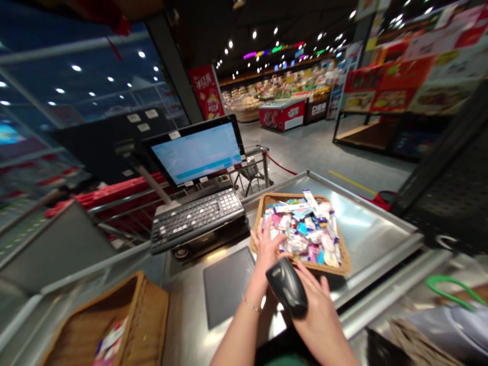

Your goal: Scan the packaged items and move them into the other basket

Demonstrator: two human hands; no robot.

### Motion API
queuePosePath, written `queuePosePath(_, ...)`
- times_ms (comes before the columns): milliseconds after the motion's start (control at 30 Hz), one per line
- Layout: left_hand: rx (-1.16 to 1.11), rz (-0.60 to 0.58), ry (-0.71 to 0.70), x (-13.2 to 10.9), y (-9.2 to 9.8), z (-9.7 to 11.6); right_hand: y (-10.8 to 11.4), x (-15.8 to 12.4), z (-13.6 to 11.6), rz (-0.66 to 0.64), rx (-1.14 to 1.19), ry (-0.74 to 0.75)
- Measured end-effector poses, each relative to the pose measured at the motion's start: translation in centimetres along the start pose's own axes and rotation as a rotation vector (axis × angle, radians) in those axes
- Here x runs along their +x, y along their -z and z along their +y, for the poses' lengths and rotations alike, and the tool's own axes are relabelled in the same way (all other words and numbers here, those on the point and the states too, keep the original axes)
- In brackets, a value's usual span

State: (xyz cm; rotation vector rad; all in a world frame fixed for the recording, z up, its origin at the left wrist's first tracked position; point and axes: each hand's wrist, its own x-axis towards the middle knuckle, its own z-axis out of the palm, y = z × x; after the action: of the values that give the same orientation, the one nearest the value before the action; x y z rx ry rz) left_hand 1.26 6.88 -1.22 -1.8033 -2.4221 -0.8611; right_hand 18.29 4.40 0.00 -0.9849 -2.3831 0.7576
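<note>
My left hand [267, 249] reaches over the near left rim of a wicker basket [343, 254], its fingers spread. Many small wrapped packets [305, 226] in white, pink and blue fill that basket; whether my fingertips touch them I cannot tell. In my right hand [315, 300], just below the basket's near edge, is a black handheld barcode scanner [287, 287]. The scanner partly covers that hand, and its grip is hidden beneath.
A monitor [198, 151] and black keyboard [198, 217] stand left of the basket. A dark flat plate [227, 285] is set into the metal counter [185, 305]. Another wicker basket [150, 315] sits lower left. A purple-grey item with a green loop [453, 290] lies at right.
</note>
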Motion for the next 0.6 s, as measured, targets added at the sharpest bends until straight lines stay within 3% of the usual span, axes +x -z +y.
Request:
queuePosePath(100,-0.007,0.067,0.033,-0.6,0.7,-0.3,-0.2,-0.1,-0.2,0.006,-0.004,0.010)
queuePosePath(200,-0.003,0.116,0.059,-1.1,1.4,-0.5,-0.4,-0.1,-0.1,-0.076,0.009,0.045)
queuePosePath(600,0.040,0.201,0.149,-2.8,3.4,-2.5,-1.6,0.5,-0.7,-0.151,0.019,0.139)
